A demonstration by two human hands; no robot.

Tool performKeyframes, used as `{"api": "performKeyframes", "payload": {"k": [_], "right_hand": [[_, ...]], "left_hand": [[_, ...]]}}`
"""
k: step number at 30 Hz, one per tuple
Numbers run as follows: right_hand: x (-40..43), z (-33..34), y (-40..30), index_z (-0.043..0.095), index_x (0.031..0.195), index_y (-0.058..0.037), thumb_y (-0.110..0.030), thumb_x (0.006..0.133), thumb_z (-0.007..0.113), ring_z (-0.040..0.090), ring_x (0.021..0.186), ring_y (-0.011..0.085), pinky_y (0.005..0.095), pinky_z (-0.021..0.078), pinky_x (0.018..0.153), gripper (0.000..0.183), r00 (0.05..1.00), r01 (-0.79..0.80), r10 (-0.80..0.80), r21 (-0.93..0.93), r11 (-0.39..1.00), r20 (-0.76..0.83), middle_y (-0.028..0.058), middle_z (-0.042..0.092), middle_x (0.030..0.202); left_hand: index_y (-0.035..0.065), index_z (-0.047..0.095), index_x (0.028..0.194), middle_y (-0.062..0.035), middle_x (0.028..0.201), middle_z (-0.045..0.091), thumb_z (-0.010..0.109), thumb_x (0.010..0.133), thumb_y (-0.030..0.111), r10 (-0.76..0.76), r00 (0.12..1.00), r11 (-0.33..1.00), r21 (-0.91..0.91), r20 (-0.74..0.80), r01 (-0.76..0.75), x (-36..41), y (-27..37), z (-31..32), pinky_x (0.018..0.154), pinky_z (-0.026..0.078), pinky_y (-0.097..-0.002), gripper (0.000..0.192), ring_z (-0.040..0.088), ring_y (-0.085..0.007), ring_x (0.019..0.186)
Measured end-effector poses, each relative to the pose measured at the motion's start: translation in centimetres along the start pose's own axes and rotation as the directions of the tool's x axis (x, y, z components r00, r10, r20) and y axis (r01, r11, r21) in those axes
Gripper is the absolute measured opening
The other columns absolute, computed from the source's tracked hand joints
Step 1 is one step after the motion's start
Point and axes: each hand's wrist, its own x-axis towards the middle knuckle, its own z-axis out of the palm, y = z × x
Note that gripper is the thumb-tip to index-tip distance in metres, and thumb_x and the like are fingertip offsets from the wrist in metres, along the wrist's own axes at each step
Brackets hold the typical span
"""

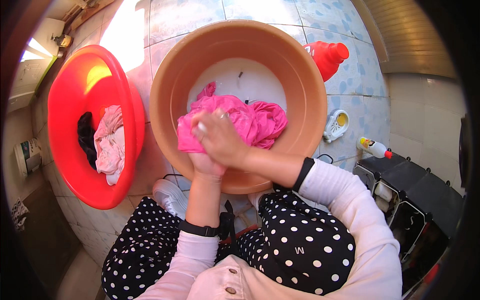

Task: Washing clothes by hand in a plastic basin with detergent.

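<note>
A wet pink cloth [240, 116] lies bunched in a large orange-brown plastic basin [300, 97], over whitish liquid at the bottom. My left hand [207, 163] is under the cloth's near left end, its palm side up and its fingers hidden by the fabric. Across it, from above, my right hand [220, 139] presses on the cloth; it wears a ring, and a small white thing shows at its fingertips, too blurred to name. Whether the right fingers close on the fabric cannot be told. A small dark object floats or lies in the liquid beyond the cloth.
At left, a red plastic basin [56, 150] holds pink, white and black garments [109, 140]. A red detergent bottle [327, 58] stands behind the big basin's right rim. A soap dish [336, 125], a white bottle with a red cap [373, 147] and a black storage rack [416, 183] are at right.
</note>
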Motion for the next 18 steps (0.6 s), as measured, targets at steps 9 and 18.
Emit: {"api": "performKeyframes", "payload": {"k": [9, 18], "right_hand": [[3.5, -11.5, 13.8, 0.053, 0.094, -0.0090, -0.006, 0.082, 0.053, 0.059, 0.087, 0.0358, 0.0409, 0.0442, 0.075, 0.012, 0.842, -0.432, 0.503, -0.315, 0.845, 0.195, 0.0183, 0.061, 0.088], [1.1, -14.8, 11.1, 0.048, 0.093, -0.0132, -0.007, 0.086, 0.055, 0.052, 0.074, 0.0108, 0.0250, 0.0449, 0.062, 0.012, 0.482, -0.856, 0.665, 0.145, 0.496, 0.570, -0.0014, 0.050, 0.078]], "left_hand": [[0.0019, 0.032, 0.138, -0.0149, 0.143, 0.034, 0.035, 0.093, 0.046, -0.144, 0.747, 0.989, -0.111, -0.649, 0.094, 6.7, 5.9, 8.5, 0.110, 0.022, -0.0506, 0.063, 0.032, -0.0314, 0.132], [0.0001, 0.046, 0.102, -0.0046, 0.087, 0.051, 0.057, 0.073, -0.001, -0.036, 0.183, 0.804, 0.080, -0.982, 0.589, 0.1, -0.4, 1.1, 0.062, 0.038, -0.0223, 0.031, 0.046, -0.0079, 0.067]]}}
